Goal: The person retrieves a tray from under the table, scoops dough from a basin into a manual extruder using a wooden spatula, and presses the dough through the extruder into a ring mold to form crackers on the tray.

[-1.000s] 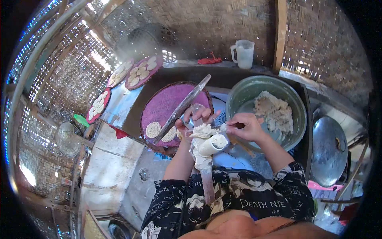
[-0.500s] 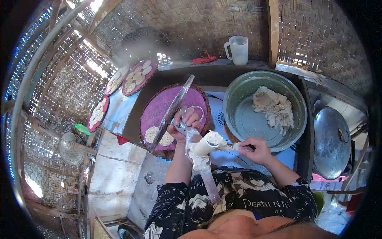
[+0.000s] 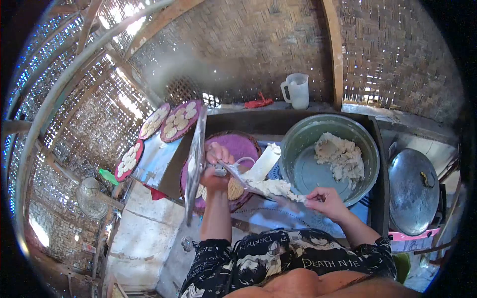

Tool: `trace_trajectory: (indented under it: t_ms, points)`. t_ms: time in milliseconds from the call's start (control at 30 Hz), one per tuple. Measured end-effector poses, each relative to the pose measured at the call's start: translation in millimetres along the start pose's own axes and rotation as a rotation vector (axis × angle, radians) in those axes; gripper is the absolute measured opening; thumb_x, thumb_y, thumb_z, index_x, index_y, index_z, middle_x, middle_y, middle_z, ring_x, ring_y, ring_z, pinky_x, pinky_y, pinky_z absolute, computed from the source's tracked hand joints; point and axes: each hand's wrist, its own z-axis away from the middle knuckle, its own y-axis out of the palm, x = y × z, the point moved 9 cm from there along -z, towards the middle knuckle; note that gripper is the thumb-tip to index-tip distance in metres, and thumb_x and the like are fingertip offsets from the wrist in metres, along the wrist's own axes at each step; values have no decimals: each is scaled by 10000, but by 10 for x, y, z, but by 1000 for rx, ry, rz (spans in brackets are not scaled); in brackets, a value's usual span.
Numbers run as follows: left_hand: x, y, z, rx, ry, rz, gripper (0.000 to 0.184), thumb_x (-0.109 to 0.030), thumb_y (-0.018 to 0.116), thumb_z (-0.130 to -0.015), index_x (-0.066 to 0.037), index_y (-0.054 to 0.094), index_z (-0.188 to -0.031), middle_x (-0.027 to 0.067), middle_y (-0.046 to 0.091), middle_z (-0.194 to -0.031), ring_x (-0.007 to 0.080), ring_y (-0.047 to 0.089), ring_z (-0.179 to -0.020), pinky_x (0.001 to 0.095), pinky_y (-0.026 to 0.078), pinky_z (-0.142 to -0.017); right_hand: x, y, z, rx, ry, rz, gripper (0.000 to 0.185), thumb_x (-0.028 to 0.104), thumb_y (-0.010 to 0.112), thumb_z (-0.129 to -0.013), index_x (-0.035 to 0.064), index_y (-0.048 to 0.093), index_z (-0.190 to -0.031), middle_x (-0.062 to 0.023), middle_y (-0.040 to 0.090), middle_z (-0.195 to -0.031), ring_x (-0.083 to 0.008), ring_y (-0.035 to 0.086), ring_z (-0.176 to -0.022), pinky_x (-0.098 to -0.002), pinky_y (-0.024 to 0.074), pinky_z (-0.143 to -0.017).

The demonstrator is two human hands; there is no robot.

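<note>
My left hand (image 3: 217, 161) is wrapped round a long, dough-smeared press tool (image 3: 195, 166). A white tube (image 3: 266, 163) tilts up from the tool, with pale dough (image 3: 273, 187) clinging below it. My right hand (image 3: 325, 201) pinches something small at the right end of this dough; what it is cannot be made out. Behind the left hand, a round purple cloth tray (image 3: 237, 145) carries flat noodle-like discs, partly hidden. Beyond the right hand stands a green basin (image 3: 298, 169) with a lump of dough (image 3: 340, 156) inside.
Trays of discs (image 3: 182, 119) rest at the back left. A clear jug (image 3: 298, 92) and a red plastic piece (image 3: 259, 101) stand along the back ledge. A large metal lid (image 3: 413, 191) is at the right. Woven walls surround the workspace.
The tool has turned in my left hand, so the tube now points up and its lower end is swung to the right. My right hand has moved slightly down and right. The view has tilted upward.
</note>
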Motion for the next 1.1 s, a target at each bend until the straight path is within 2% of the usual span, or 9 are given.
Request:
trace_trajectory:
  t_ms: [367, 500, 567, 600, 733, 833, 967, 1067, 1100]
  points:
    - [-12, 730, -12, 180, 34, -688, 349, -72, 761, -575, -66, 486, -789, 45, 503, -758, 153, 515, -725, 306, 464, -652, -67, -40, -84, -60, 116, -112, 185, 130, 690, -751, 7, 602, -856, -20, 585, -651, -48, 475, -502, -190, 335, -419]
    - [412, 194, 170, 100, -372, -154, 359, -246, 620, -742, 20, 537, -968, 133, 589, -894, 207, 584, -806, 345, 494, -700, -12, -7, -75, -45, 102, -161, 191, 135, 690, -754, 2, 597, -856, -24, 589, -660, -48, 484, -514, -183, 339, -423]
    - [334, 329, 209, 128, -290, -575, 416, -279, 599, -756, 24, 540, -1036, 143, 595, -940, 208, 588, -836, 331, 491, -716, 12, -5, -81, -48, 98, -139, 196, 136, 691, -755, -1, 596, -859, -30, 591, -669, -53, 499, -538, -184, 362, -452]
    - [247, 602, 199, 379, -90, -1203, 467, -338, 539, -785, 27, 527, -1077, 138, 597, -966, 196, 588, -865, 311, 480, -742, 28, 1, -91, -48, 96, -129, 199, 137, 691, -755, -2, 595, -861, -33, 593, -673, -56, 507, -550, -185, 374, -466]
    - [593, -145, 430, 104, -500, -471, 361, -258, 530, -812, 5, 525, -1058, 117, 597, -964, 196, 589, -858, 314, 475, -770, 159, -3, -150, -48, 17, -65, 200, 138, 696, -737, 2, 614, -859, -35, 605, -697, -82, 542, -612, -217, 427, -545]
    - [200, -122, 249, -145, -273, -269, 162, -161, 613, -751, -62, 512, -830, 49, 516, -760, 190, 535, -733, 318, 461, -672, 373, -367, -223, -138, -102, 201, 225, 190, 701, -705, 29, 638, -849, -62, 632, -734, -128, 589, -669, -265, 459, -599]
    - [-846, 456, 39, 94, 392, -855, 234, -67, 681, -683, -110, 452, -700, 8, 411, -731, 157, 458, -662, 312, 419, -625, 504, -1046, -169, -491, -55, 999, 281, 293, 661, -696, 75, 656, -873, -137, 641, -798, -290, 616, -733, -375, 475, -659]
    - [-1002, 237, 15, 2, 327, -403, 237, -155, 696, -660, -126, 466, -711, 19, 372, -804, 147, 421, -738, 285, 395, -667, 339, -1125, -244, -496, 193, 1364, 270, 261, 645, -708, 75, 651, -903, -135, 642, -891, -326, 602, -807, -405, 475, -704]
    - [-986, 181, -1, 7, 294, -282, 239, -159, 697, -654, -131, 466, -710, 19, 372, -808, 144, 416, -741, 279, 390, -667, 467, -934, -259, -520, -20, 1373, 347, 312, 642, -719, 80, 643, -975, -157, 627, -951, -286, 590, -906, -370, 466, -775]
